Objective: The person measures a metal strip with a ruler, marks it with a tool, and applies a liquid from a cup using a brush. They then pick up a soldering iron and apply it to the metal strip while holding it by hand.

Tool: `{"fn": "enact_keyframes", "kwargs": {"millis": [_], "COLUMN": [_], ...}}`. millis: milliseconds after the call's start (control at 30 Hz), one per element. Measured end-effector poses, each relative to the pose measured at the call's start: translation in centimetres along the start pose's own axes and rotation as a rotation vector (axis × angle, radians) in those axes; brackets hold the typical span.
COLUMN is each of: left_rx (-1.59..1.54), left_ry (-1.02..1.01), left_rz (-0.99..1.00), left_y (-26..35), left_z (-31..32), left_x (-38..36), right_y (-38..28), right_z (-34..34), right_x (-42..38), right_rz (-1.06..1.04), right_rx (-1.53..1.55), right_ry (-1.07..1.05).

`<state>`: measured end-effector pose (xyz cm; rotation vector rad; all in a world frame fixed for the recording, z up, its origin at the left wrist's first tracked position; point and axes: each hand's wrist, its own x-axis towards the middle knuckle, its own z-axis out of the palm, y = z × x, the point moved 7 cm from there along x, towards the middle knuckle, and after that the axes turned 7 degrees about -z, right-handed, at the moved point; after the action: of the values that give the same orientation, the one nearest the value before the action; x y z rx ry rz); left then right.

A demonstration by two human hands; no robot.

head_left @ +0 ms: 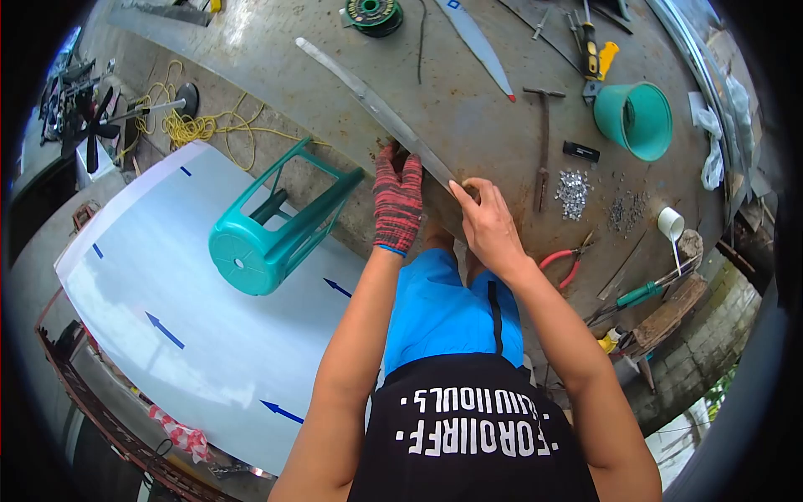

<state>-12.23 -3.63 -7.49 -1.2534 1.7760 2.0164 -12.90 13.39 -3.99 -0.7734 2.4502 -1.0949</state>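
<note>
A long, narrow metal strip point(360, 88) lies slantwise across the near edge of the metal worktable point(485, 125). My right hand point(489, 222), bare, pinches its near end between thumb and fingers. On my left hand point(397, 205) is a red-and-black knit glove; its fingers curl at the strip's lower side, by the table edge, and the fingertips are partly hidden. Right of the strip rests a rusty T-handled tool point(544, 142). Red-handled pliers point(569, 258) lie beyond my right wrist. A pale blade with a red tip point(477, 42) points toward me from the far side.
A teal plastic stool point(251, 247) sits on a pale sheet with blue arrows point(209, 335) at left, near yellow rope point(196, 130). Rightward are a green bucket point(615, 117), small metal pieces point(573, 194), a black box point(581, 151) and a white cup point(669, 222).
</note>
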Motion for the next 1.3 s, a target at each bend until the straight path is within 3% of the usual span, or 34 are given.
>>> {"fn": "enact_keyframes", "kwargs": {"millis": [67,233,567,633,800,967,1300], "left_rx": [0.241,0.172,0.130,0.088,0.181,0.066,0.117], "left_ry": [0.124,0.182,0.213,0.233,0.351,0.371,0.418], "left_rz": [0.077,0.061,0.052,0.081,0.154,0.131,0.135], "left_y": [1.1,-0.1,-1.1,-1.4,-1.3,-1.9,-2.1], "left_z": [-0.6,-1.1,-1.6,-1.4,-1.4,-1.0,-0.9], "left_x": [0.0,1.3,1.4,1.3,0.8,0.6,1.0], "right_y": [-0.5,-0.7,-1.0,-1.9,-1.1,-1.1,-0.7], "right_z": [1.0,1.7,-0.5,-0.9,1.1,1.2,1.7], "right_x": [-0.2,0.0,3.6,5.5,7.7,7.5,7.4], "right_rz": [-0.007,0.036,-0.094,-0.276,-0.417,-0.463,-0.482], "right_rx": [-0.007,-0.004,-0.040,-0.229,-0.380,-0.415,-0.474], "right_ry": [-0.017,-0.059,-0.115,-0.128,-0.330,-0.369,-0.372]}}
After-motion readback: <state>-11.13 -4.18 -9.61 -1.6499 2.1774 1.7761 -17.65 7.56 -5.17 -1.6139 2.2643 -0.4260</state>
